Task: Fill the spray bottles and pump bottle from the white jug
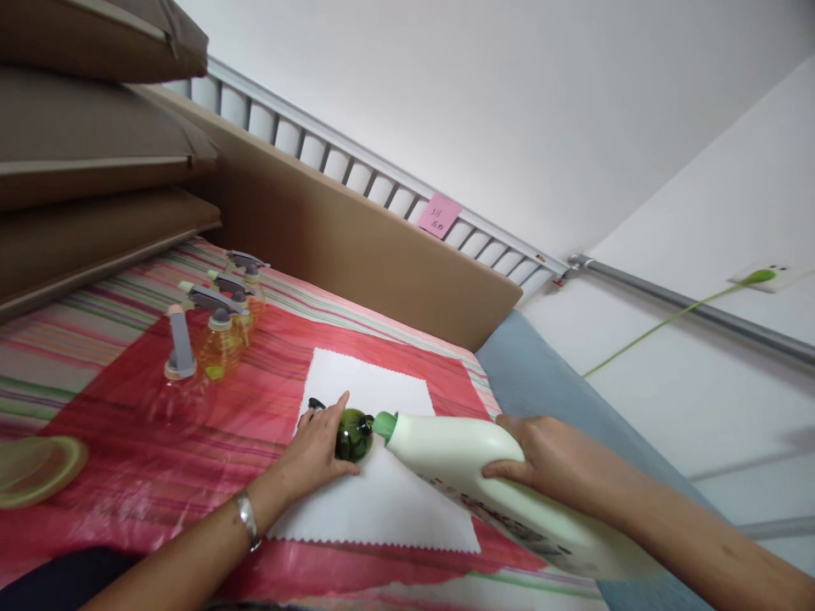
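Observation:
My left hand [315,445] is curled round a small dark green see-through bottle [354,435] over a white sheet with scalloped edges [407,518]. A small black part [316,403] shows beyond its fingers; whether it belongs to the bottle I cannot tell. My right hand [531,454] grips a large pale green refill bottle [458,448] by its side. That bottle is tipped over, its green spout [385,426] right by the small bottle's dark mouth. Whether liquid flows between them cannot be made out.
Several clear bottles with grey trigger heads [220,344] stand at the left on a red plastic cover [267,509]. A round yellowish lid or dish [42,471] lies near the left edge. Brown cushions [95,127], a brown board [306,229] and a white radiator [311,151] are behind.

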{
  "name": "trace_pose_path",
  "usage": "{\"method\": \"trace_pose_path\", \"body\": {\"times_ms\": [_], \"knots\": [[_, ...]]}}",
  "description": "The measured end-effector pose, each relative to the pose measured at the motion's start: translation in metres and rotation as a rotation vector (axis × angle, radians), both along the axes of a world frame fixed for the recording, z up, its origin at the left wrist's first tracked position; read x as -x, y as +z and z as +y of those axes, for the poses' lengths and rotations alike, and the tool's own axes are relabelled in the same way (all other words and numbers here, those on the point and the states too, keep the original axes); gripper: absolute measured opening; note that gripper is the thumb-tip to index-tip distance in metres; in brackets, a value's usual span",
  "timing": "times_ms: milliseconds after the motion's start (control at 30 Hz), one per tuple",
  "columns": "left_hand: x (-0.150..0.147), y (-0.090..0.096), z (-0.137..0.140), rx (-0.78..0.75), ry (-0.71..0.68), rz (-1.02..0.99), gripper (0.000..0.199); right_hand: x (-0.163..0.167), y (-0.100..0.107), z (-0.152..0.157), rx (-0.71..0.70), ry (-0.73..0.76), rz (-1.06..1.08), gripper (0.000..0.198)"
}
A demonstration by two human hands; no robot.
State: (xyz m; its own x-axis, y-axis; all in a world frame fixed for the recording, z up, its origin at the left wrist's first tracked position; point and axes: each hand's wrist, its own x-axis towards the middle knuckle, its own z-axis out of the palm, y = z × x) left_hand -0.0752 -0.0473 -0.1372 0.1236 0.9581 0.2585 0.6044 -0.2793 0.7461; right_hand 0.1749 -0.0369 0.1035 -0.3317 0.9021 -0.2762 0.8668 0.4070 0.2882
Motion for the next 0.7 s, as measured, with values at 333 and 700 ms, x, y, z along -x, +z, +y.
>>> {"method": "trace_pose_path", "body": {"times_ms": [333,700], "knots": [[0.0000,-0.0016,0.0007,0.003,0.008,0.019,0.110,-0.0005,-0.0006,0.0024,0.005,0.006,-0.004,0.044],[0.0002,0.0036,-0.0008,0.024,0.001,0.006,0.108,-0.0018,-0.0018,0.0022,-0.001,0.000,0.014,0.044]]}}
